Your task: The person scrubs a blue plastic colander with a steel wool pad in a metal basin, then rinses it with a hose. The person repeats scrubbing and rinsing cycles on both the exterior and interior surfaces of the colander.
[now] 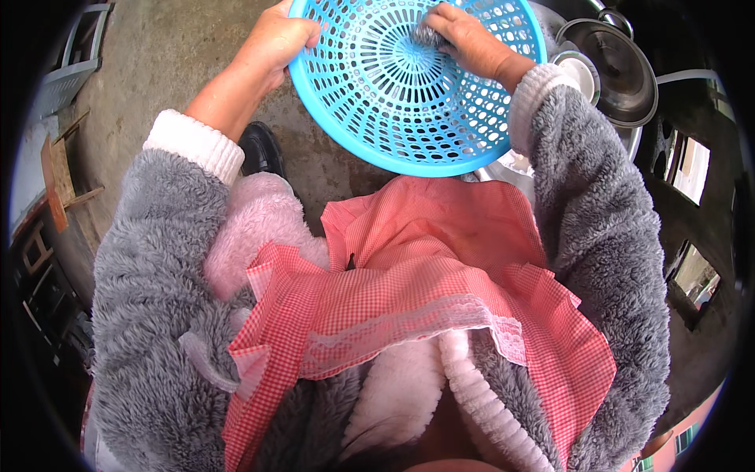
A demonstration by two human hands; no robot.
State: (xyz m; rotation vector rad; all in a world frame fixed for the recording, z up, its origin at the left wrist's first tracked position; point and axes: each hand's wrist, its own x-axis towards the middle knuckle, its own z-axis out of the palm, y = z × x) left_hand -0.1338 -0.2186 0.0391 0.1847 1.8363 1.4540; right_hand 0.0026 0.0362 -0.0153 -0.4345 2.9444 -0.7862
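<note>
A round blue plastic colander basket (389, 127) is held tilted above my lap, its slotted inside facing me. My left hand (283, 38) grips its rim at the left, thumb over the edge. Inside the basket, my right hand (469, 41) holds a grey steel-wool scourer (427, 36) against the slotted bottom. Below the basket, a red-and-white checked apron (413, 283) with lace trim covers my lap.
At the upper right, a metal pot lid or pan (625, 71) and a white bowl (578, 74) stand close to my right sleeve. A wooden stool-like piece (57, 177) is on the concrete floor at the left. A black shoe (261, 150) shows below my left forearm.
</note>
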